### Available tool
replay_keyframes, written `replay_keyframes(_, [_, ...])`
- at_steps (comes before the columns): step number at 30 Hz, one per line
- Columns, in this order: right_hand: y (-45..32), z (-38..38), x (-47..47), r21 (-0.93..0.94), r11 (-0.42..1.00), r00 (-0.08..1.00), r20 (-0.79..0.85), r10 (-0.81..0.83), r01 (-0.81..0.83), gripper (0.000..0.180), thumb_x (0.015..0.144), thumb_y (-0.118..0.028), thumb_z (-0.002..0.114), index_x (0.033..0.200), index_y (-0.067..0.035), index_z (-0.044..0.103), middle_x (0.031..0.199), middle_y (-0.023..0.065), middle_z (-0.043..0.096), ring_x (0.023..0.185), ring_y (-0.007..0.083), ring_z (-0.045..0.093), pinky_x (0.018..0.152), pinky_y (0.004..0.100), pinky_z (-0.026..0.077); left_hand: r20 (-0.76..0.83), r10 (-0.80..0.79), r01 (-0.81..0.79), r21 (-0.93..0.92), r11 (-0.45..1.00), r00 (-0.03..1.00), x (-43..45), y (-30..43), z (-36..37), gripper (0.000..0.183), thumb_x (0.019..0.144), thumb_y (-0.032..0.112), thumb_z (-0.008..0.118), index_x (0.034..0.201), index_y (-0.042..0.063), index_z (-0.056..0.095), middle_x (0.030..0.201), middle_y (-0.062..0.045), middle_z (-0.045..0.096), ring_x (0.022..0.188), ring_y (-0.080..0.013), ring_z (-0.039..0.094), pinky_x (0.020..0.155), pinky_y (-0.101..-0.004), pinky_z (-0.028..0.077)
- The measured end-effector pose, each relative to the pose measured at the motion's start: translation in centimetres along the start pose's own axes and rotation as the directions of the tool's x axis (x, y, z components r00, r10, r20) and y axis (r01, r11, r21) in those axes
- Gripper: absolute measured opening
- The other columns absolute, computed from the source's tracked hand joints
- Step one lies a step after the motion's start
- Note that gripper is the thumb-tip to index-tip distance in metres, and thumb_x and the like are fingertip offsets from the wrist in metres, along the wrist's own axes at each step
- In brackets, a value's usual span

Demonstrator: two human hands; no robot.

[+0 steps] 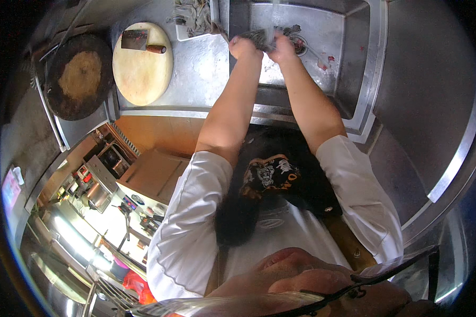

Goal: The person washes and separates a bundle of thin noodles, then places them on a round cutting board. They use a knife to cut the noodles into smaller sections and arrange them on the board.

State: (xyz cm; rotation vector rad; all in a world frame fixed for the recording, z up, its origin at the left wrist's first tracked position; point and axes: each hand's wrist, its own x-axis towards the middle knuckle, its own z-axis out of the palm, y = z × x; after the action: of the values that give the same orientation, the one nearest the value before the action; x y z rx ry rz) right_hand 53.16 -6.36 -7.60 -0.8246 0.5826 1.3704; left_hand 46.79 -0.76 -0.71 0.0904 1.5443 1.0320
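Observation:
Over a stainless steel sink (357, 59), both my hands grip a dark, mottled fish (256, 37). My left hand (244, 46) is closed around the tail end, with the tail fin sticking out to the left. My right hand (282, 47) holds the other end, whose details are blurred. A stream of water (275, 18) runs down onto the fish between my hands. Beyond my right hand the sink drain (300, 45) is partly hidden, and red scraps (323, 64) lie on the sink floor.
Left of the sink, a cleaver (135, 39) rests on a round pale cutting board (142, 79). Farther left is a dark round board or pan (79, 79) with a brown middle. A white tub (184, 33) behind the counter (200, 75) holds grey, crumpled material.

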Motion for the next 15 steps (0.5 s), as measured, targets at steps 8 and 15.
replay_keyframes(8, [1.1, 0.9, -1.3, -0.599, 0.793, 0.975, -0.086, -0.206, 0.115, 0.037, 0.086, -0.007, 0.061, 0.123, -0.001, 0.056, 0.113, 0.0197, 0.064, 0.091, 0.0316, 0.065, 0.071, 0.0465, 0.054, 0.052, -0.517, 0.516, 0.037, 0.856, 0.854, 5.5, -5.0, -3.5, 0.026, 0.096, 0.015, 0.047, 0.117, 0.003, 0.056, 0.12, -0.017, 0.06, 0.105, -0.0346, 0.062, 0.086, -0.0561, 0.052])
replay_keyframes(15, [2.4, -1.6, -8.1, -0.507, 0.862, 0.983, -0.146, -0.113, 0.024, 0.028, 0.093, -0.011, 0.06, 0.12, -0.011, 0.053, 0.1, 0.0075, 0.065, 0.077, 0.019, 0.063, 0.055, 0.0303, 0.046, 0.242, -0.641, 0.589, 0.256, 0.766, 0.728, 7.5, -5.1, -6.2, 0.024, 0.095, 0.016, 0.049, 0.112, 0.002, 0.058, 0.113, -0.017, 0.063, 0.099, -0.0336, 0.064, 0.077, -0.0541, 0.055])
